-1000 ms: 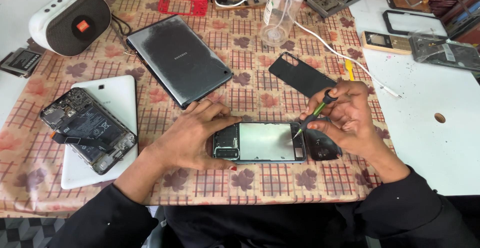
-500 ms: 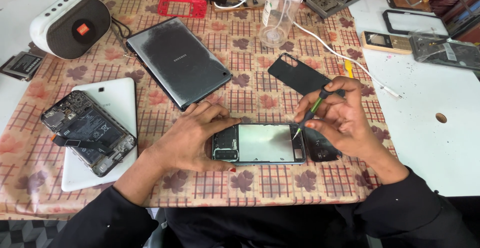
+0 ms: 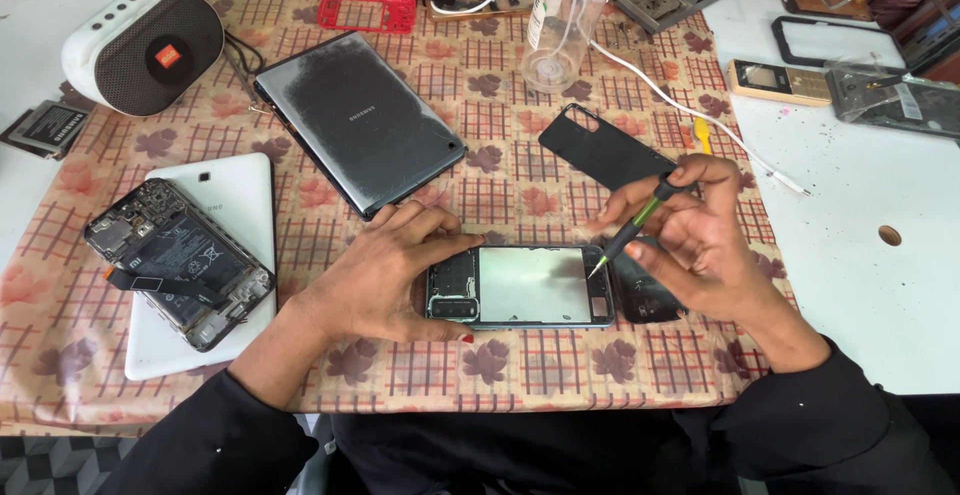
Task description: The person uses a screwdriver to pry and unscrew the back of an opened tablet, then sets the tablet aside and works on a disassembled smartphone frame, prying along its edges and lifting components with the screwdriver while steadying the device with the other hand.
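Observation:
An opened phone [image 3: 525,287] with its back cover off lies flat on the checked cloth in front of me, its metal plate showing. My left hand [image 3: 395,270] rests on the phone's left end, fingers along its top edge and thumb at its lower edge. My right hand [image 3: 690,235] grips a green-tipped screwdriver [image 3: 632,227], whose tip points down at the phone's upper right corner. A dark cover piece [image 3: 645,290] lies under my right hand, touching the phone's right end.
Left of me a second opened phone [image 3: 178,260] lies on a white tablet [image 3: 205,300]. A grey tablet [image 3: 355,120], a black back cover [image 3: 603,147], a clear bottle [image 3: 565,20], a red frame [image 3: 367,12], a white speaker [image 3: 145,47] and several phone parts lie further back.
My right hand has brought the screwdriver's tip a little lower, onto the phone's upper right corner. My left hand and the phone have stayed put.

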